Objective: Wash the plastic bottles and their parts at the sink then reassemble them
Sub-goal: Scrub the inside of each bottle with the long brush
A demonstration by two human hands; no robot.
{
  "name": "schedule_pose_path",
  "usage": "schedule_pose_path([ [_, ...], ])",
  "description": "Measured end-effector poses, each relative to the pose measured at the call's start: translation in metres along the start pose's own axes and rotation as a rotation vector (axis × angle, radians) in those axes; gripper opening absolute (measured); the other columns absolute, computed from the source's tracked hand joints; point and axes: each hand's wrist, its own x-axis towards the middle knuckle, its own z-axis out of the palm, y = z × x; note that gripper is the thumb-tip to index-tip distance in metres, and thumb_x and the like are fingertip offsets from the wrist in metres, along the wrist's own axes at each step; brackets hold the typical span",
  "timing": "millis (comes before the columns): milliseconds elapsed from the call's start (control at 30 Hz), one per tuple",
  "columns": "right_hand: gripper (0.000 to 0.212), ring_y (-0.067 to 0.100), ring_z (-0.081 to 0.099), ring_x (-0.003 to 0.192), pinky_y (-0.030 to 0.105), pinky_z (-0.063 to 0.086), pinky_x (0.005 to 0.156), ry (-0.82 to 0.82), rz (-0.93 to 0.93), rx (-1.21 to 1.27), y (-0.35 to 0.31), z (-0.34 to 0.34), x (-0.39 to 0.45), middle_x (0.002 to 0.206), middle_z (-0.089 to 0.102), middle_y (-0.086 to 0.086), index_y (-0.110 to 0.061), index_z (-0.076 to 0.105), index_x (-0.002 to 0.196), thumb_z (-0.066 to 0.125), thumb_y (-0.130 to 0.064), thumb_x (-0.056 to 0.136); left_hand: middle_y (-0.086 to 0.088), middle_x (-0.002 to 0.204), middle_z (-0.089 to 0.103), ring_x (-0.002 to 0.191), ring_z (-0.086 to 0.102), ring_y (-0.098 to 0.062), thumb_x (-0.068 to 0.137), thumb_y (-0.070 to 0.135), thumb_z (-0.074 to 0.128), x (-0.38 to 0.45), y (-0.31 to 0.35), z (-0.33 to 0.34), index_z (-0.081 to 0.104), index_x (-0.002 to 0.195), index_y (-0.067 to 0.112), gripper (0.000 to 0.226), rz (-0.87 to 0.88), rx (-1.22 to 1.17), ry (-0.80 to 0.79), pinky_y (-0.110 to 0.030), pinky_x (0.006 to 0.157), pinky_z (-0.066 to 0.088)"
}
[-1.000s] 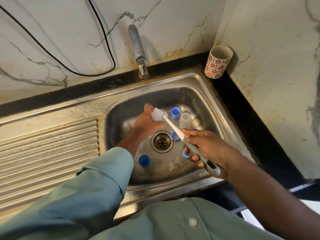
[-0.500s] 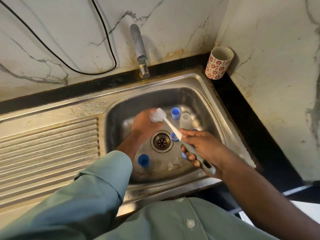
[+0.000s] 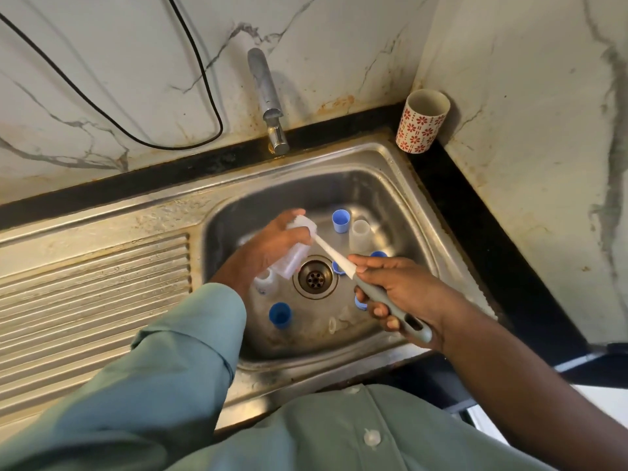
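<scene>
While a clear bottle (image 3: 293, 258) is being gripped by the left hand (image 3: 272, 243) over the drain (image 3: 315, 277) and the brush (image 3: 353, 266) handle is being clenched by the right hand (image 3: 404, 294), the wet bottle is being risked slipping among loose caps (image 3: 280, 315).

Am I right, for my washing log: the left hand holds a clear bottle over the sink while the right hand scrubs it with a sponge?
Not quite. The head view shows the right hand holding a long-handled brush, not a sponge. The left hand does hold the clear bottle over the sink.

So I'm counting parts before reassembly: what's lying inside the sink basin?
In the sink basin: two upright blue caps, a clear cup and a small white bottle. More blue pieces sit partly hidden under the right hand and brush.
</scene>
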Motion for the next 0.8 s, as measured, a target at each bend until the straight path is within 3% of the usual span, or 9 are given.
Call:
schedule_pose_path([
  [133, 0.030, 0.007, 0.043, 0.042, 0.019, 0.036, 0.034, -0.046, -0.010, 0.014, -0.001, -0.008, -0.006, 0.082, 0.057, 0.012, -0.029, 0.060, 0.127, 0.049, -0.019, 0.101, -0.024, 0.116, 0.058, 0.074, 0.068, -0.031, 0.071, 0.020, 0.073, 0.002, 0.001, -0.009, 0.043, 0.141, 0.041, 0.079, -0.124, -0.378, -0.126, -0.040, 0.060, 0.057],
  [267, 0.032, 0.007, 0.043, 0.041, 0.019, 0.037, 0.034, -0.043, -0.007, 0.028, -0.004, -0.005, -0.002, 0.076, 0.058, 0.010, -0.026, 0.060, 0.129, 0.049, -0.016, 0.101, -0.018, 0.086, 0.064, 0.064, 0.064, -0.028, 0.083, 0.033, 0.064, -0.008, 0.004, -0.013, 0.043, 0.138, 0.022, 0.060, -0.233, -0.297, -0.298, -0.033, 0.053, 0.054],
  [367, 0.032, 0.008, 0.044, 0.044, 0.021, 0.038, 0.036, -0.044, -0.022, -0.023, -0.005, -0.004, -0.007, 0.083, 0.059, 0.012, -0.031, 0.060, 0.129, 0.050, -0.019, 0.101, -0.022, 0.092, 0.066, 0.067, 0.066, -0.030, 0.073, 0.030, 0.075, -0.001, 0.003, -0.017, 0.031, 0.147, 0.027, 0.086, -0.200, -0.458, -0.122, -0.035, 0.050, 0.054],
  [400, 0.033, 0.008, 0.044, 0.044, 0.022, 0.037, 0.036, -0.040, -0.032, -0.032, -0.006, -0.005, -0.009, 0.085, 0.059, 0.012, -0.033, 0.059, 0.129, 0.050, -0.020, 0.100, -0.023, 0.100, 0.065, 0.072, 0.067, -0.030, 0.079, 0.025, 0.074, 0.000, 0.007, -0.016, 0.034, 0.145, 0.031, 0.077, -0.174, -0.518, -0.043, -0.036, 0.052, 0.055],
  [467, 0.035, 0.009, 0.044, 0.043, 0.023, 0.037, 0.037, -0.026, -0.068, -0.072, -0.006, -0.006, -0.014, 0.088, 0.060, 0.013, -0.037, 0.059, 0.130, 0.050, -0.021, 0.100, -0.021, 0.111, 0.062, 0.087, 0.065, -0.030, 0.091, 0.027, 0.066, 0.003, 0.012, -0.012, 0.050, 0.129, 0.022, 0.042, -0.177, -0.595, 0.186, -0.038, 0.060, 0.056],
  [533, 0.036, 0.010, 0.044, 0.043, 0.023, 0.037, 0.037, -0.047, -0.135, -0.158, -0.007, -0.003, -0.018, 0.089, 0.061, 0.011, -0.044, 0.059, 0.126, 0.051, -0.022, 0.100, -0.015, 0.112, 0.060, 0.094, 0.064, -0.030, 0.090, 0.039, 0.066, 0.012, 0.010, -0.011, 0.056, 0.115, 0.017, 0.034, -0.187, -0.656, 0.393, -0.040, 0.068, 0.059],
  [600, 0.038, 0.009, 0.045, 0.045, 0.024, 0.039, 0.039, -0.063, -0.207, -0.307, -0.005, 0.002, -0.020, 0.086, 0.062, 0.006, -0.054, 0.056, 0.123, 0.052, -0.024, 0.100, -0.015, 0.118, 0.061, 0.100, 0.064, -0.031, 0.079, 0.046, 0.074, 0.015, 0.015, -0.009, 0.058, 0.120, 0.015, 0.054, -0.186, -0.771, 0.419, -0.040, 0.074, 0.059],
  [667, 0.041, 0.001, 0.045, 0.046, 0.016, 0.040, 0.045, 0.012, -0.354, -0.526, 0.006, 0.005, -0.009, 0.074, 0.057, -0.007, -0.057, 0.046, 0.126, 0.050, -0.025, 0.100, -0.015, 0.126, 0.061, 0.107, 0.063, -0.030, 0.073, 0.055, 0.074, 0.018, 0.021, -0.004, 0.057, 0.130, 0.016, 0.071, -0.182, -0.893, 0.345, -0.041, 0.073, 0.059],
  [800, 0.053, -0.002, 0.045, 0.061, 0.012, 0.036, 0.066, 0.162, -0.672, -1.028, 0.027, 0.002, 0.021, 0.079, 0.043, -0.017, -0.038, 0.030, 0.149, 0.047, -0.023, 0.101, -0.013, 0.123, 0.065, 0.100, 0.067, -0.027, 0.087, 0.069, 0.055, 0.022, 0.035, 0.007, 0.056, 0.134, 0.017, 0.070, -0.156, -1.000, 0.347, -0.039, 0.066, 0.057],
])
